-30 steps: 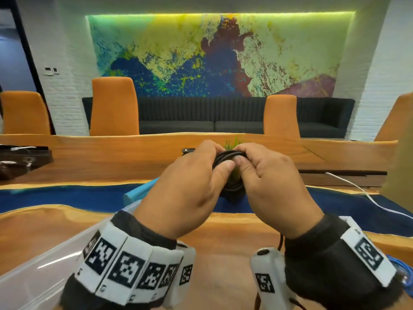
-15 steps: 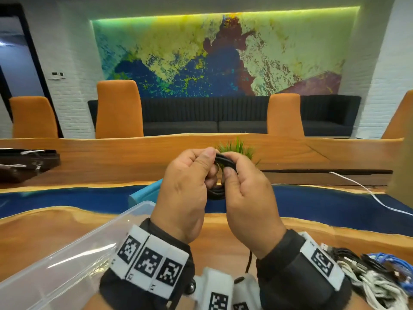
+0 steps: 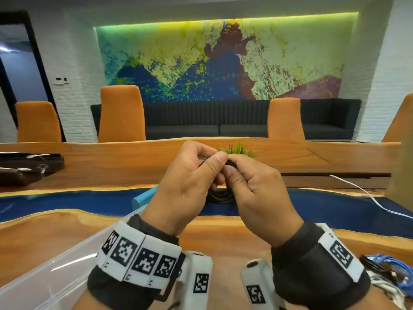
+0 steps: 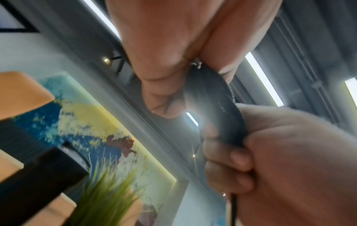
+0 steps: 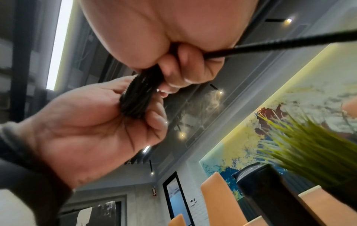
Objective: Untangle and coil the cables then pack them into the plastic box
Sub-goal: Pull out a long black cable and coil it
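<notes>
Most of the black cable coil (image 3: 221, 194) is hidden behind both hands; only its lower loop is seen, hanging downward above the table (image 3: 55, 229). It is pinched at the top by the left hand (image 3: 190, 186) and gripped by the curled right hand (image 3: 259, 198). One free strand (image 5: 280, 45), perhaps its tail, is cut off at the frame edge

Landmark: plastic box (image 3: 44, 276), low left, top open with nothing over it. Bare wood tabletop (image 3: 223, 233) right of the box, passable. Further right of the box: cable pile (image 3: 384, 271) at the table edge blocks that side. Beyond the box: blue lid (image 3: 143, 198), then green plant (image 3: 237, 148). White cable (image 3: 366, 193) crosses the table far right of the box.
</notes>
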The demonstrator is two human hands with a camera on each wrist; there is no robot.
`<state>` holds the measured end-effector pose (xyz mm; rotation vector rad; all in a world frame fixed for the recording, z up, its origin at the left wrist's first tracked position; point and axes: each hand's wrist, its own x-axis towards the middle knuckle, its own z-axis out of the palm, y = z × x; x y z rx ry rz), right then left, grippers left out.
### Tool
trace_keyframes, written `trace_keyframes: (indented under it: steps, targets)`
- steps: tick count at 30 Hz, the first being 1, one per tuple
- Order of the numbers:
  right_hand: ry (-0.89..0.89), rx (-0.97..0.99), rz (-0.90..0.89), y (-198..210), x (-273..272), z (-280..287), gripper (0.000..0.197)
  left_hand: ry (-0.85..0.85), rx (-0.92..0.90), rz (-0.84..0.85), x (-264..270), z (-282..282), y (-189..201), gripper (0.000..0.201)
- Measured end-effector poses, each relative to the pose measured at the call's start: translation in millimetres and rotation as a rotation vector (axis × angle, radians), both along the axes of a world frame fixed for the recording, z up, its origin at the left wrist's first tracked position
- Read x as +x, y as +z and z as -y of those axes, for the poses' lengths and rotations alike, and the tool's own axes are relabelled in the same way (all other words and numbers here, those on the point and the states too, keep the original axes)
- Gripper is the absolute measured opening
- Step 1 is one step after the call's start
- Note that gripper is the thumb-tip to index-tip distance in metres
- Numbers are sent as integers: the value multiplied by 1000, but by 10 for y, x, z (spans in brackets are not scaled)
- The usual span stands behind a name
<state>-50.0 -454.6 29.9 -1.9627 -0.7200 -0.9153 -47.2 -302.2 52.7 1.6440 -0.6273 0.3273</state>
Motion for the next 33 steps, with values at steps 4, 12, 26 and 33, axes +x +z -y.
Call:
trace_keyframes:
  steps: [4,12,26,33]
  targets:
    - [-98,57,-2,-17,48,67,23,-83,56,-105,-23,-42,38,20]
    - [-150,-24,17,-28,45,54,27,-18,68,-171,-76,-11,47,26]
    - [-205,-159,-386,316,-43,559,23,332,360,292,126,-559,103,20]
    - [-525,-283,-387,169,93,505,19,199,213,257,55,-505,140,23]
